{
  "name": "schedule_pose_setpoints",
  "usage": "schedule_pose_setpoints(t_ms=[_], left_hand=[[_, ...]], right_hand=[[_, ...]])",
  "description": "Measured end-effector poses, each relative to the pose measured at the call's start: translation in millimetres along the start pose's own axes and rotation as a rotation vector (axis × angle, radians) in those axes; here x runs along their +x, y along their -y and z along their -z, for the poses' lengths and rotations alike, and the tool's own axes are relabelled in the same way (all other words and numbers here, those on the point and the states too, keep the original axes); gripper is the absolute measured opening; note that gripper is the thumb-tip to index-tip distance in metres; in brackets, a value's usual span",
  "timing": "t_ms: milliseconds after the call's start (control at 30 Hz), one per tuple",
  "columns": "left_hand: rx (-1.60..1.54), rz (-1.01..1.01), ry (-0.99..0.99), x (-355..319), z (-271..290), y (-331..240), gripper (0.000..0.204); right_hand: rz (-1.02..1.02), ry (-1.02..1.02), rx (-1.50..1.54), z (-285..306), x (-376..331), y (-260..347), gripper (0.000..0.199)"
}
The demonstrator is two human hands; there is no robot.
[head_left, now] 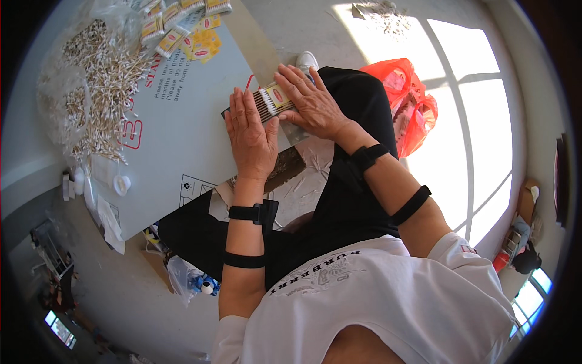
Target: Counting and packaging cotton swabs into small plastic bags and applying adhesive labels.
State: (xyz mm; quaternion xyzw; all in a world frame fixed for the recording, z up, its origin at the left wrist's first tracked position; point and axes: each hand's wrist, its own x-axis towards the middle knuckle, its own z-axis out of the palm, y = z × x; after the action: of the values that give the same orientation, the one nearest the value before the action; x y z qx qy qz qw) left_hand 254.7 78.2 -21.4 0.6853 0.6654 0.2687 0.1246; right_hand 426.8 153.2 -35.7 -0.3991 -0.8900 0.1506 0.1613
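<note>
Between my hands, at the right edge of the grey board, lies a flat pack of cotton swabs [267, 107] with a yellow label on it. My left hand [251, 136] rests by the pack's left end, fingers stretched and side by side. Across the right end, partly over the label, my right hand [313, 104] lies flat with its fingers extended. Both hands touch or nearly touch the pack; their undersides are hidden. Farther left, a heap of loose cotton swabs [103, 85] spills from a clear plastic bag [56, 79].
Finished-looking swab packs [173, 39] and loose yellow labels [205, 47] lie at the far side of the grey board [176, 139]. A white round piece [122, 185] sits near its left edge. Red plastic bags [418, 118] stand on the floor beside my leg.
</note>
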Motion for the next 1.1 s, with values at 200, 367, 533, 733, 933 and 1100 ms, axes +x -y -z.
schedule_pose_setpoints(t_ms=[200,367,533,733,933,1100], left_hand=[[-0.725,0.148,-0.299,13.3,-6.9,1.0,0.057],[-0.946,0.229,-0.320,20.9,-13.8,-9.9,0.057],[-0.950,0.240,-0.311,21.5,-13.9,-11.2,0.059],[-0.984,0.235,-0.297,21.7,-15.3,-11.2,0.063],[-0.986,0.238,-0.282,21.9,-15.7,-10.3,0.067],[-0.969,0.232,-0.281,22.2,-15.7,-10.6,0.070]], right_hand=[[0.001,-0.021,0.031,-0.8,0.1,1.3,0.080],[0.001,-0.025,0.072,-2.5,0.1,0.2,0.079],[0.014,-0.047,0.119,-4.1,-0.5,-1.7,0.080],[0.022,-0.059,0.167,-4.8,-0.3,-2.2,0.079],[0.039,-0.065,0.188,-5.9,0.1,-3.4,0.079],[0.030,-0.056,0.197,-6.2,0.5,-2.9,0.079]])
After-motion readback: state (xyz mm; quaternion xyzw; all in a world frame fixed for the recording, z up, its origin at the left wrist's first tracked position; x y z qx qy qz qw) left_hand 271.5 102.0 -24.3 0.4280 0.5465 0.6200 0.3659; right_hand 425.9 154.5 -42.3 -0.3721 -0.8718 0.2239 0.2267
